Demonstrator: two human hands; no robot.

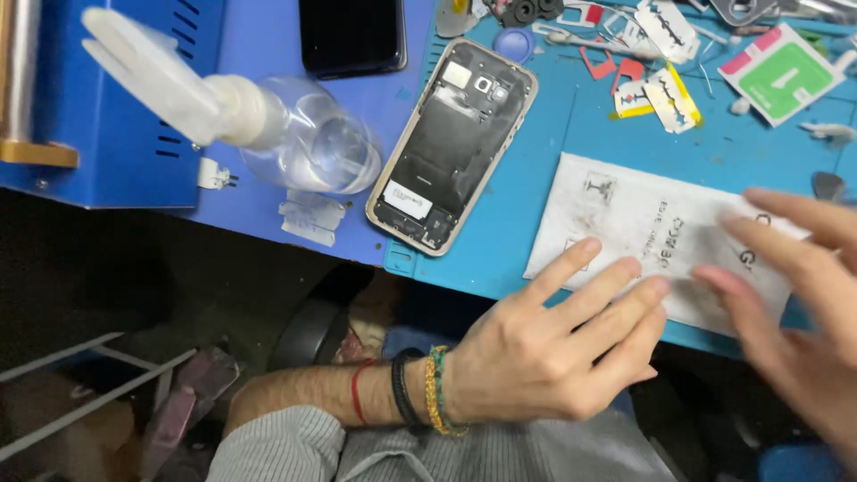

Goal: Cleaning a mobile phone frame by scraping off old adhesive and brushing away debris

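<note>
- Left hand [544,357], fingers spread flat, pins the near edge of a smudged white paper sheet [643,223] on the blue tabletop [536,178]; right hand [794,286], blurred, fingers apart, rests on its right end.
- Smoothing works best with even, flat pressure.
- Opened phone [451,143], glossy dark inside with a gold rim, lies left of the sheet; clear plastic bottle [295,134] beyond.

The sheet [643,223] is matt, smudged paper; the bottle [308,138] is clear glossy plastic; the mat [536,152] is smooth blue rubber.
</note>
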